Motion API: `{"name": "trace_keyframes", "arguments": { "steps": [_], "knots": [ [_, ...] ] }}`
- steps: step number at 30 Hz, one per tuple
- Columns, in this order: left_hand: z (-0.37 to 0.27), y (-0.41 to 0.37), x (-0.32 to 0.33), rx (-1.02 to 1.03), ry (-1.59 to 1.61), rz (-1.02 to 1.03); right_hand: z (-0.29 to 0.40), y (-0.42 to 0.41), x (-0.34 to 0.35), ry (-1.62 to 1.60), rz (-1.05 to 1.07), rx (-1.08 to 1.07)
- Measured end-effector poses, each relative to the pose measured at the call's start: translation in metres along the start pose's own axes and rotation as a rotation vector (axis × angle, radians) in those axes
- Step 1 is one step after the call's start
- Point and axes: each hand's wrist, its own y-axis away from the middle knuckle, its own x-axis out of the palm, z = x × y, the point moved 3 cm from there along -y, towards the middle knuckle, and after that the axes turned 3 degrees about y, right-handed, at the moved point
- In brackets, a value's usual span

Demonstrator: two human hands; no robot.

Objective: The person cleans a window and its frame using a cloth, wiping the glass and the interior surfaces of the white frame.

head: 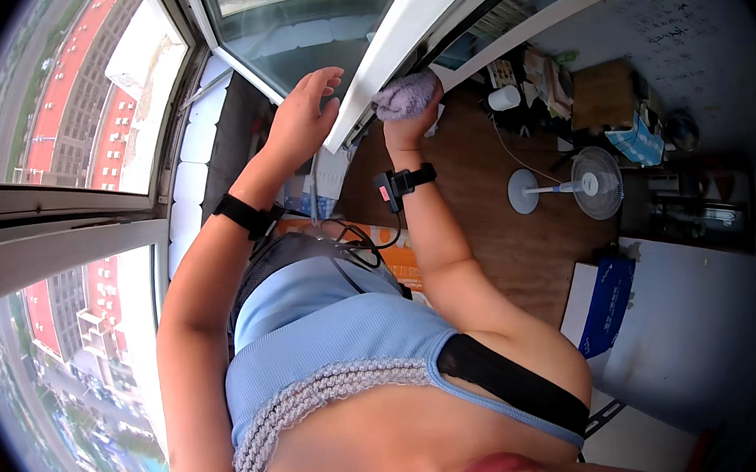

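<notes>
My right hand (422, 114) grips a bunched purple-grey cloth (405, 95), which is against or very close to the frame of a window sash. My left hand (306, 114) holds nothing, its fingers partly curled and apart, in front of the pane of glass (304, 38). Between the two hands runs the white window frame (382, 51), slanting up to the right. Whether the left hand touches the glass or the frame edge I cannot tell. Black straps circle both wrists, and a small dark device (395, 189) sits on the right one.
At left, window panes (65, 102) look far down on red-roofed buildings. White scalloped trim (195, 141) lines the sill. Below on the right, a white electric fan (590, 183) stands on the wood floor (482, 185). A black cable (379, 244) loops near my waist.
</notes>
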Motion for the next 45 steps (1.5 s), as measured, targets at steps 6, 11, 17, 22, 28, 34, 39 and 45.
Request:
{"name": "trace_keyframes", "arguments": {
  "steps": [6, 11, 17, 22, 28, 34, 39, 45],
  "knots": [
    [0.005, -0.011, 0.011, -0.024, 0.004, -0.018, -0.047, 0.036, 0.020, 0.167, 0.372, 0.034],
    [0.003, -0.016, 0.035, 0.033, -0.005, -0.012, -0.061, 0.043, 0.018, 0.302, 0.394, 0.132],
    [0.005, -0.024, 0.033, -0.012, 0.011, 0.004, 0.003, -0.039, -0.008, 0.009, 0.070, -0.039],
    [0.019, -0.019, 0.021, -0.117, 0.109, -0.048, 0.001, -0.028, 0.008, 0.024, 0.153, -0.092],
    [0.067, 0.012, 0.024, -0.205, 0.205, -0.193, -0.114, 0.058, 0.038, 0.321, 0.366, -0.140],
    [0.052, 0.005, 0.035, -0.181, 0.150, -0.132, -0.082, 0.018, 0.008, 0.191, 0.145, -0.114],
    [0.030, -0.020, 0.036, -0.182, 0.191, -0.100, -0.015, -0.033, -0.001, 0.183, 0.129, -0.120],
    [0.055, -0.021, 0.042, -0.160, 0.221, -0.156, -0.131, 0.037, 0.024, 0.213, 0.530, 0.134]
  ]
}}
